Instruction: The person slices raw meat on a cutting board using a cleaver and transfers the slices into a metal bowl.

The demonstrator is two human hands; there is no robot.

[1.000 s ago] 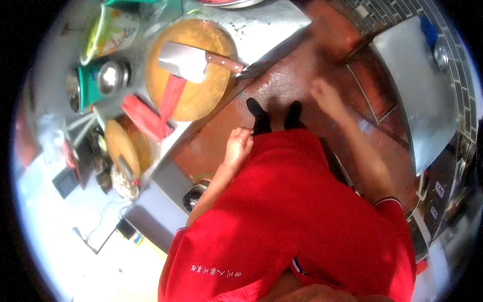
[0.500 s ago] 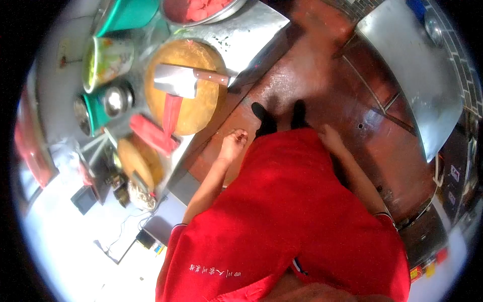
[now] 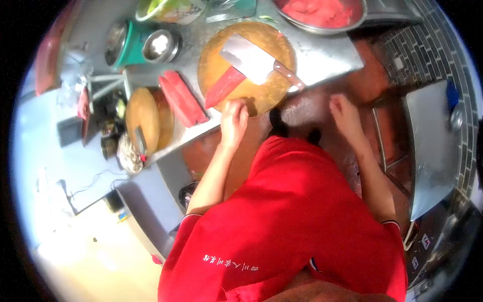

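Observation:
My left hand (image 3: 235, 120), fingers curled, is at the near edge of a round wooden chopping board (image 3: 271, 43); I cannot tell whether it touches the wood. Nothing shows in it. Away from the table, over the floor, hangs my right hand (image 3: 346, 115), its fingers loosely curled and slightly blurred, with nothing visible in them. A cleaver (image 3: 250, 58) lies flat on the board, its wooden handle pointing right. Partly under the blade is a long red strip, apparently meat (image 3: 225, 88). More long red pieces (image 3: 182, 98) lie left of the board on the metal table.
A metal bowl (image 3: 347, 25) of red pieces stands at the back right. Small metal bowls (image 3: 160, 46) and a green container (image 3: 132, 43) are at the back left. Another wooden board (image 3: 142, 120) leans near the table's left end. A metal surface (image 3: 435, 151) stands right.
My view has turned and moved nearer the table. My left hand is now at the board's edge, and my right hand has risen forward. The cleaver still lies on the board.

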